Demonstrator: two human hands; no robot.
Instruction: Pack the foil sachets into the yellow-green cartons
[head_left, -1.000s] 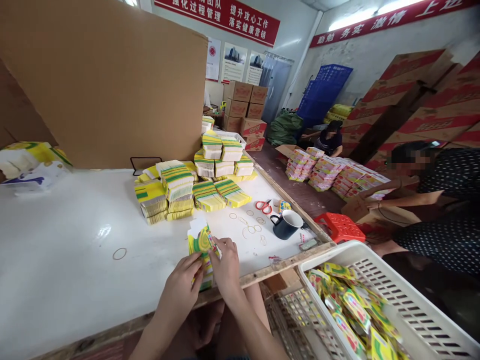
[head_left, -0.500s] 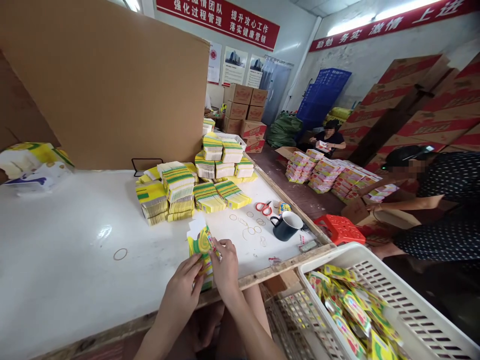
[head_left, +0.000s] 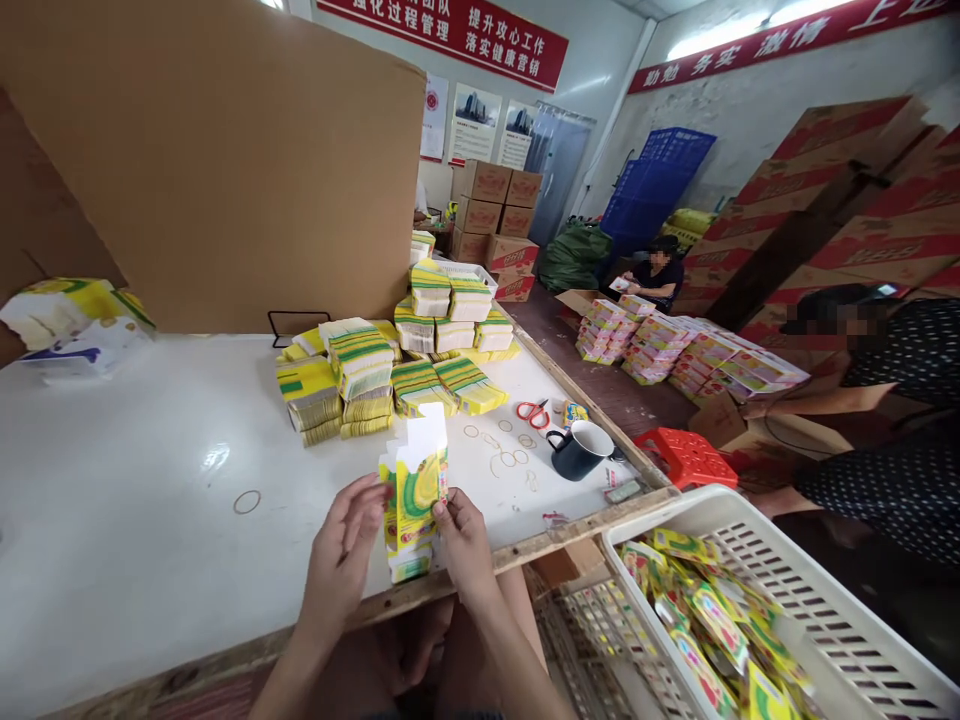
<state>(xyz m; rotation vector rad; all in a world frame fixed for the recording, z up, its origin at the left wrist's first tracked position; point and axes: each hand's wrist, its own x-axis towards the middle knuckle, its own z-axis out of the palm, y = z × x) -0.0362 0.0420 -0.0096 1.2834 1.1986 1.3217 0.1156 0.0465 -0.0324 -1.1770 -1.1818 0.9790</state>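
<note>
A yellow-green printed carton (head_left: 420, 495) stands tilted over the table's front edge, its white flaps sticking up at the top and its body partly opened out. My right hand (head_left: 466, 540) pinches its right edge, thumb on the printed front. On the other side, my left hand (head_left: 346, 545) has thumb and fingers apart, the fingertips at the carton's left edge; whether they press on it is hard to see. Behind them, stacks of flat yellow-green cartons (head_left: 358, 365) are piled on the white table (head_left: 180, 560).
Rubber bands (head_left: 508, 458), red-handled scissors (head_left: 533, 413) and a dark mug (head_left: 576, 452) lie right of the hands. A white basket (head_left: 847, 640) of yellow packets stands at the lower right, near a red stool (head_left: 686, 458). Two people work beyond. A cardboard sheet (head_left: 225, 170) rises behind the table.
The carton has gone from flat under both hands to raised and partly opened. My left hand has drawn off its front to the left; my right hand now grips the right edge.
</note>
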